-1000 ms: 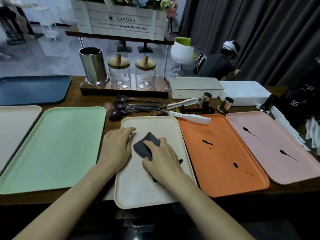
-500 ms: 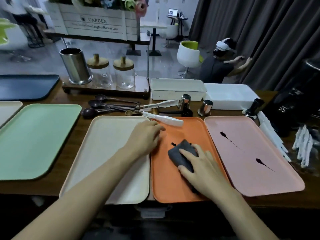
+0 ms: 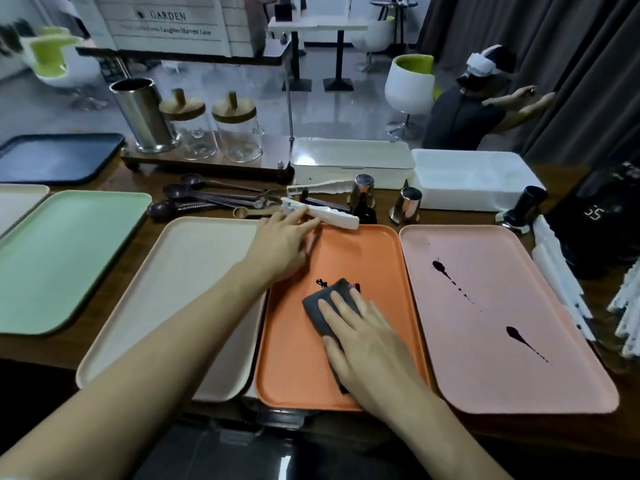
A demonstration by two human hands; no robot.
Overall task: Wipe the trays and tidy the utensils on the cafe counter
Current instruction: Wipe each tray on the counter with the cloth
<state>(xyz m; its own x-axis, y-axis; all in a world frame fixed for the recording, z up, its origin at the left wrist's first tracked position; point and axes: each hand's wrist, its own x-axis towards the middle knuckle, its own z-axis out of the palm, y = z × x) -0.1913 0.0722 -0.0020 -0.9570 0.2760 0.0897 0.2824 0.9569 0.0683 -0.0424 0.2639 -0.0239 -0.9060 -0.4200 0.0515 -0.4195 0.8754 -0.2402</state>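
Note:
An orange tray [image 3: 377, 258] lies in the middle of the counter with a dark stain [image 3: 320, 282] on it. My right hand [image 3: 363, 337] presses a dark grey cloth [image 3: 320, 308] flat onto this tray, just below the stain. My left hand [image 3: 280, 244] rests with straight fingers on the tray's left rim, its fingertips touching white tongs [image 3: 332, 216] lying over the tray's far edge. A cream tray [image 3: 180, 271] is to the left, a pink tray [image 3: 491, 313] with dark streaks to the right.
Dark spoons [image 3: 194, 199] and a gold scoop [image 3: 249, 212] lie behind the cream tray. A green tray [image 3: 65, 251] and navy tray [image 3: 55, 157] are at left. Steel canister [image 3: 142, 116], glass jars [image 3: 214, 126], white boxes [image 3: 353, 161], metal cups [image 3: 405, 206] and a black machine [image 3: 602, 216] line the back and right.
Both hands moved from the cream tray to the orange one. The right hand slid the cloth up toward the stain, and the left hand reached forward to the tongs.

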